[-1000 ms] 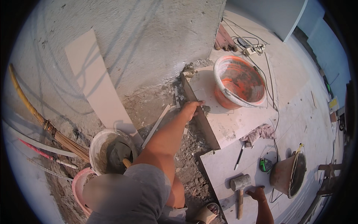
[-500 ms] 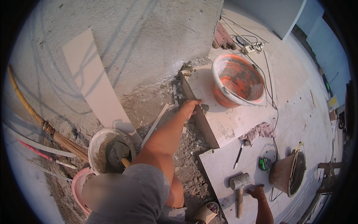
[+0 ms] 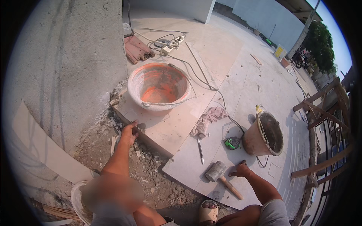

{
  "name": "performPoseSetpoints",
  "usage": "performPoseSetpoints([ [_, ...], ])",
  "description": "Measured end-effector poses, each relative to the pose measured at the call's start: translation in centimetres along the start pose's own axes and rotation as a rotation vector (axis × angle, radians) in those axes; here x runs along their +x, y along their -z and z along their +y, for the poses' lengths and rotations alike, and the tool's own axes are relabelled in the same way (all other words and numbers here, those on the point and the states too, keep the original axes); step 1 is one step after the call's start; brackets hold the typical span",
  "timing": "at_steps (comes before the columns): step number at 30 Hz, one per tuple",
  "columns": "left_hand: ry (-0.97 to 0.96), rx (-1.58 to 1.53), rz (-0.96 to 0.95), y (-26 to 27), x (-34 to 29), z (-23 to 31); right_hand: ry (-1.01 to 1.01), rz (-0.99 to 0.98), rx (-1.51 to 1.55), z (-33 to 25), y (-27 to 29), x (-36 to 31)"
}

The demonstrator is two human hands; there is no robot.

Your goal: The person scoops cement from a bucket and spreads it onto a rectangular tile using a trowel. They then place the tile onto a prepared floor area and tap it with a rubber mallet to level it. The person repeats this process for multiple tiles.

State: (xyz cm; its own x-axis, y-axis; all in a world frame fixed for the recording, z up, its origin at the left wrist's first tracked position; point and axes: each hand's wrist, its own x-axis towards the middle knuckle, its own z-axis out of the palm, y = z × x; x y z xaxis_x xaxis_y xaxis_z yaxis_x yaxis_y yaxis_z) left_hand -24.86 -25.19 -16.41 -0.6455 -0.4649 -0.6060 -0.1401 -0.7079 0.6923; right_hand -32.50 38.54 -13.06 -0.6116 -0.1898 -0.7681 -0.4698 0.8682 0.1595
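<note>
At the left edge of a raised pale tile (image 3: 162, 141), my left hand (image 3: 130, 132) rests with a finger stretched over the rim, beside the rubble. My right hand (image 3: 240, 169) leans on the lower pale tile (image 3: 188, 167), fingers apart and holding nothing. Just left of it lies a mallet (image 3: 216, 171) with a grey head and wooden handle. A green and black tape measure (image 3: 232, 142) and a dark and white pen-like marker (image 3: 200, 151) lie farther off. On the raised tile stands a large orange bucket (image 3: 159, 88) crusted with dried mortar.
A mortar-stained bucket (image 3: 262, 135) is tilted at the right. A crumpled cloth (image 3: 209, 119) lies on the tiles near a cable and power strip (image 3: 174, 44). Broken rubble (image 3: 151, 177) runs along the tile edge. A long tile strip (image 3: 49, 150) leans on the wall; wooden trestles (image 3: 324, 109) stand right.
My view has swung to the right, so things appear farther left and the trestles now show. Both hands stay at about the same places, on the raised tile's edge and near the mallet.
</note>
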Motion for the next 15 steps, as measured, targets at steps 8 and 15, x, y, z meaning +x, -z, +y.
performPoseSetpoints([
  [8, 0.042, 0.019, -0.087, 1.0, 1.5, 0.7, -0.136, -0.022, 0.202, -0.5, 0.2, 0.1],
  [15, 0.011, 0.049, -0.055, 2.3, 1.9, 1.1, -0.17, 0.056, 0.321, -2.2, 0.1, -1.6],
])
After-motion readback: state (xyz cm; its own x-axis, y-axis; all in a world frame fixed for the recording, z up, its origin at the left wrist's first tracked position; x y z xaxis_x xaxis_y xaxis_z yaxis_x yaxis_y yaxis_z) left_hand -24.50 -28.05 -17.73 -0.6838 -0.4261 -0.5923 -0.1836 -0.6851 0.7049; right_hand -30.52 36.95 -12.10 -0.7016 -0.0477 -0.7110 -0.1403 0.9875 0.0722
